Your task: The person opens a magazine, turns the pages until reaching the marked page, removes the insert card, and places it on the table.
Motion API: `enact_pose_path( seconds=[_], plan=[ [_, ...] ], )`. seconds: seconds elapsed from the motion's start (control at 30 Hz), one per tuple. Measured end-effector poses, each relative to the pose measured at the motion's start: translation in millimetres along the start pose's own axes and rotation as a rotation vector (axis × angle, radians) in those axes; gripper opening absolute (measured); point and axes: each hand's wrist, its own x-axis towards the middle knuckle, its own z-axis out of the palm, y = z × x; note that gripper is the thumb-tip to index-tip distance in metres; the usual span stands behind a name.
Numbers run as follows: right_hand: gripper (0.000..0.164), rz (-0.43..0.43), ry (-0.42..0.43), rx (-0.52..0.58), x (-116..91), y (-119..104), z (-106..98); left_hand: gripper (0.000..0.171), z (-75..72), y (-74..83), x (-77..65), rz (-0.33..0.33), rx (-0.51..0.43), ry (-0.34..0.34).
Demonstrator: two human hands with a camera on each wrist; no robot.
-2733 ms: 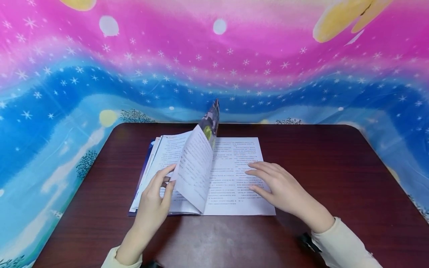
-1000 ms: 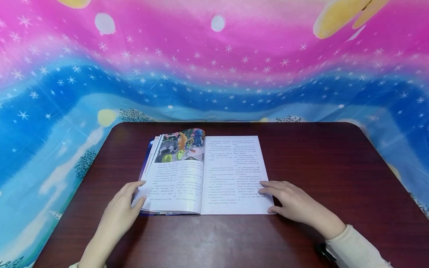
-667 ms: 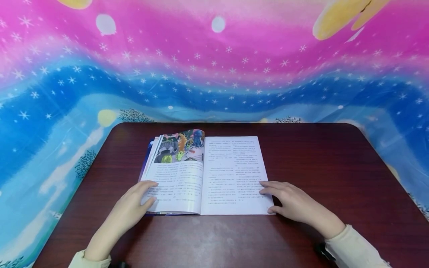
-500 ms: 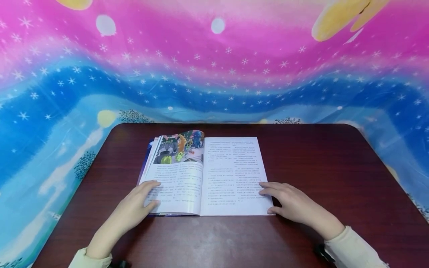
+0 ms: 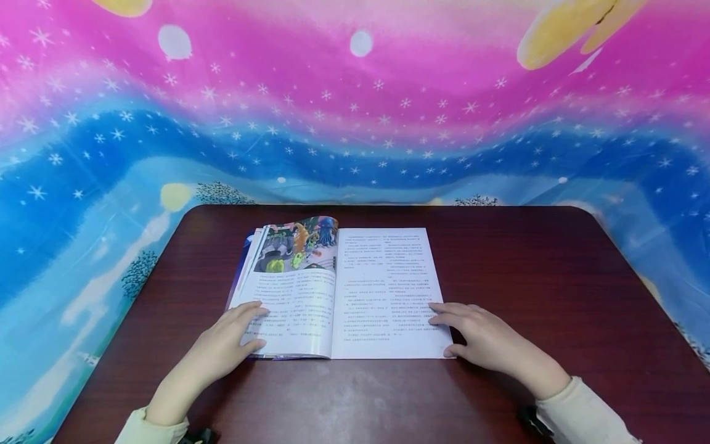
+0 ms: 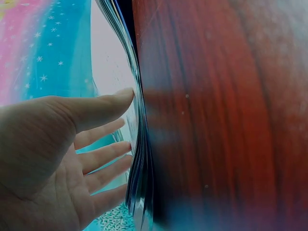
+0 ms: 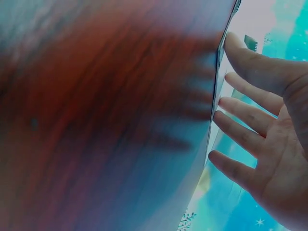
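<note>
An open magazine (image 5: pixel 383 290) lies on the table, with a colourful picture at the top of its left page and printed text on both pages. My left hand (image 5: pixel 224 339) rests with spread fingers on the lower left page near its outer edge. In the left wrist view the thumb (image 6: pixel 103 108) lies on the page close to the edge of the page stack (image 6: pixel 139 144). On the lower right corner of the right page, my right hand (image 5: pixel 488 336) rests its fingertips. The right wrist view shows its fingers (image 7: pixel 245 132) extended and apart.
The dark brown wooden table (image 5: pixel 527 265) extends around the magazine. Behind it hangs a pink and blue cloth (image 5: pixel 333 111) with snowflakes. Black straps (image 5: pixel 535 422) show below the light sleeves.
Earlier my left hand held a lifted leaf; that leaf now lies flat on the left, showing the picture. The left hand then slid inward onto the page. My right hand moved to the lower right corner.
</note>
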Motion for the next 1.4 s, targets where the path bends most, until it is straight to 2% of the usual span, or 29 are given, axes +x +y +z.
enact_pose_path(
  seconds=[0.43, 0.7, 0.87, 1.03, 1.2, 1.4],
  plan=[
    [0.042, -0.043, 0.054, -0.013, 0, 0, 1, 0.052, -0.9, -0.4, 0.9, 0.004, 0.012, -0.004],
    [0.040, -0.029, 0.065, 0.018, 4, 0, -4, 0.053, 0.1, 0.9, -0.4, -0.002, 0.023, -0.013],
    [0.035, -0.018, 0.116, 0.046, 9, -1, -8, 0.053, 0.1, 2.8, -1.3, 0.003, 0.023, -0.003],
    [0.034, -0.049, 0.192, 0.070, 13, -3, -12, 0.053, 0.4, 4.4, -1.0, 0.010, 0.028, 0.002],
    [0.035, -0.074, 0.242, 0.086, 17, -6, -19, 0.045, 1.4, 8.9, 2.8, 0.035, 0.019, 0.056],
    [0.033, -0.086, 0.279, 0.104, 23, -13, -28, 0.034, 2.3, 31.6, 10.9, 0.117, -0.010, 0.143]
  ],
)
